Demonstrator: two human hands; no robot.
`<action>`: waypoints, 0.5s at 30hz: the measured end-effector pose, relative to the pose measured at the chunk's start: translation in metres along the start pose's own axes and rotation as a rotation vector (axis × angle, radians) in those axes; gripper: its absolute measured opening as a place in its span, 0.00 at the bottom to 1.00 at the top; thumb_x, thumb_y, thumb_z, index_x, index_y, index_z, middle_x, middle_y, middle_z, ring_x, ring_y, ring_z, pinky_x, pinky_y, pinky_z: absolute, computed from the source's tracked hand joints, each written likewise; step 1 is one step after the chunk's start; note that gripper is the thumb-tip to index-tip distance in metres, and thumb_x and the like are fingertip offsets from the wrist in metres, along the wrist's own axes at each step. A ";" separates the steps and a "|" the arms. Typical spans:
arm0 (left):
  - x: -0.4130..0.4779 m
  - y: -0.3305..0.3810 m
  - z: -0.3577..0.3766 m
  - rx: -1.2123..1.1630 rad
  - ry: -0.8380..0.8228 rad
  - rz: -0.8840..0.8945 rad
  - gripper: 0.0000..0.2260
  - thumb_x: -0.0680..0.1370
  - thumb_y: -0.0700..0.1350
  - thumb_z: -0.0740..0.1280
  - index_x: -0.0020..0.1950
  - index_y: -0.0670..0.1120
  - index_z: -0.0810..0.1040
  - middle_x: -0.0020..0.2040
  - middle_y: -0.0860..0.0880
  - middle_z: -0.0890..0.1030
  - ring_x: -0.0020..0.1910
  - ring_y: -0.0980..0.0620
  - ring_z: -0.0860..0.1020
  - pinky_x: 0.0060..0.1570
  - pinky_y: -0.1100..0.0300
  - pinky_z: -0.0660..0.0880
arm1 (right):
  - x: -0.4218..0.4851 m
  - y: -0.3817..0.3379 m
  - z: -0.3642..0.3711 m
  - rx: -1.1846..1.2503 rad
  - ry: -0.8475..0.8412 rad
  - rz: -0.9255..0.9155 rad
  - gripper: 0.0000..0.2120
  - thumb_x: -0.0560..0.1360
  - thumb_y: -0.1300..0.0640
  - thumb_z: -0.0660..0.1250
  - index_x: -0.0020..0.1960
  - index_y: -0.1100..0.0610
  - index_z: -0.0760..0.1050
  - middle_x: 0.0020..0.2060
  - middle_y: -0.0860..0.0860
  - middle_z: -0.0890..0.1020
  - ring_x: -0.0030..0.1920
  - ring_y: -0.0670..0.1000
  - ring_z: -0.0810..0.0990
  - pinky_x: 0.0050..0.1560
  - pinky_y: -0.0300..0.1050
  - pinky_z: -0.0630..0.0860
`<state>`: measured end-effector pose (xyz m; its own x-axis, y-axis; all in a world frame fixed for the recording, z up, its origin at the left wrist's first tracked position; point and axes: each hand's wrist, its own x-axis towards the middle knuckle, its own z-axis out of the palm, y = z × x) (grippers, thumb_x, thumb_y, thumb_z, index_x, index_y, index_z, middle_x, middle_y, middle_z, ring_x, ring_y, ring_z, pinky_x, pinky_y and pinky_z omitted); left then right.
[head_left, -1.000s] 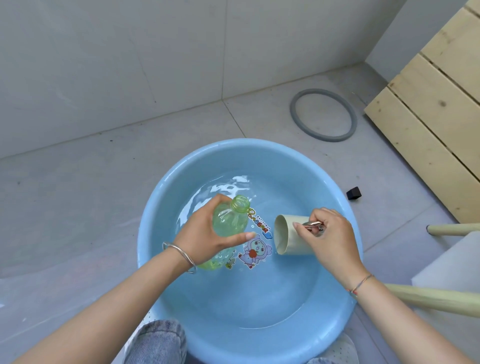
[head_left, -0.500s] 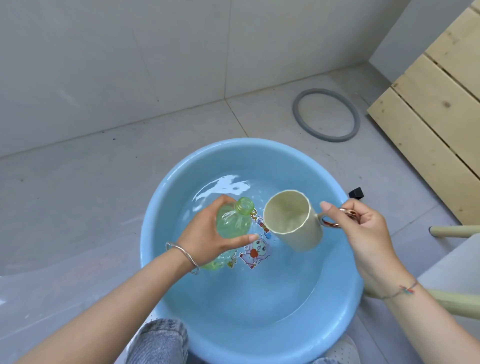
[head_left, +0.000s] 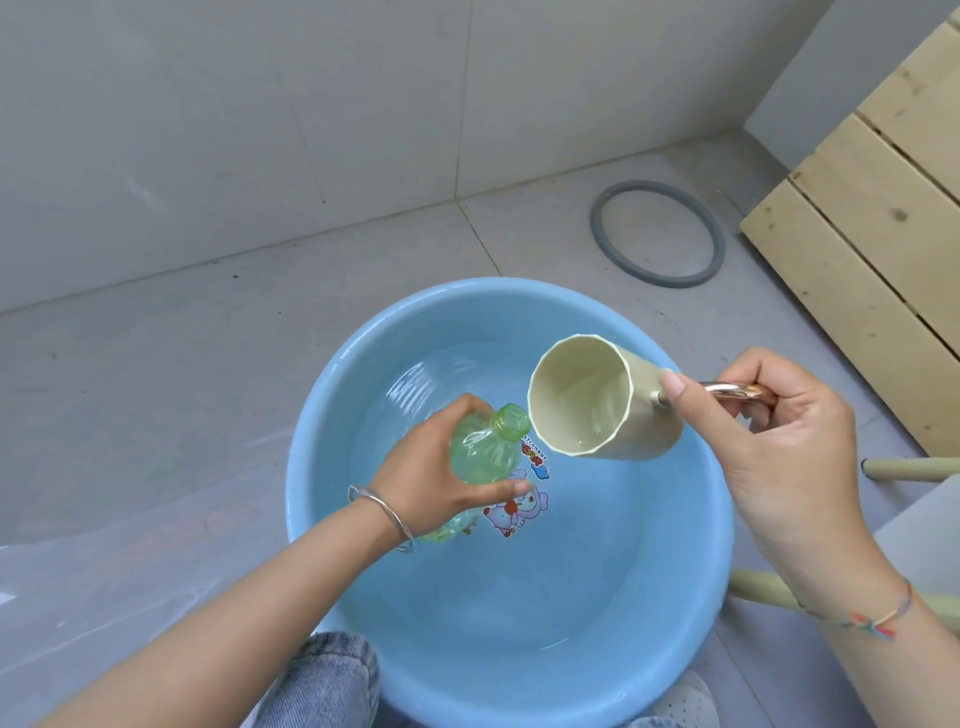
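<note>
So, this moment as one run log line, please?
left hand grips green plastic bottle | right hand holds tilted cream mug | over blue plastic basin

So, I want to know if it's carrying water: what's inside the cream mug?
The cream mug, tilted in the right hand, shows bare inner walls and a wet glint by its lower rim; no object inside. Nothing covers the opening, but how much water it holds is unclear.

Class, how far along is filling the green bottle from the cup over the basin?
Done: the bottle is uncapped and the cup holds a little water above the basin. In hand: the left hand grips the bottle, the right hand tilts the cup by its handle towards the bottle's mouth. Left: no stream shows yet; the pour itself probably remains.
</note>
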<state>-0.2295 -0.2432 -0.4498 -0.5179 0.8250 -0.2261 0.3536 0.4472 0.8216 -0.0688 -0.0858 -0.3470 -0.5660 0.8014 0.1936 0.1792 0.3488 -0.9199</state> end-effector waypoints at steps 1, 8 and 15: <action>0.000 0.000 0.000 0.001 -0.003 -0.001 0.32 0.60 0.69 0.74 0.56 0.55 0.71 0.49 0.58 0.78 0.50 0.51 0.76 0.52 0.54 0.73 | 0.000 -0.001 0.000 -0.033 -0.003 -0.022 0.18 0.70 0.58 0.74 0.31 0.58 0.66 0.26 0.46 0.70 0.27 0.41 0.66 0.31 0.30 0.61; -0.001 0.003 0.002 0.009 -0.025 -0.006 0.29 0.63 0.62 0.77 0.57 0.53 0.71 0.53 0.58 0.77 0.52 0.53 0.75 0.54 0.57 0.71 | -0.002 -0.008 0.003 -0.159 0.002 -0.135 0.17 0.68 0.56 0.73 0.30 0.60 0.67 0.28 0.46 0.69 0.31 0.40 0.67 0.34 0.29 0.62; -0.001 0.002 0.002 0.012 -0.030 -0.024 0.33 0.59 0.69 0.74 0.57 0.55 0.70 0.52 0.58 0.78 0.52 0.52 0.76 0.54 0.53 0.73 | -0.003 -0.013 0.005 -0.278 -0.009 -0.248 0.18 0.69 0.55 0.73 0.30 0.56 0.65 0.30 0.47 0.68 0.34 0.49 0.65 0.36 0.34 0.61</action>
<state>-0.2264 -0.2421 -0.4488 -0.5029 0.8239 -0.2612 0.3508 0.4708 0.8095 -0.0735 -0.0949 -0.3375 -0.6264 0.6719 0.3951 0.2464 0.6516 -0.7174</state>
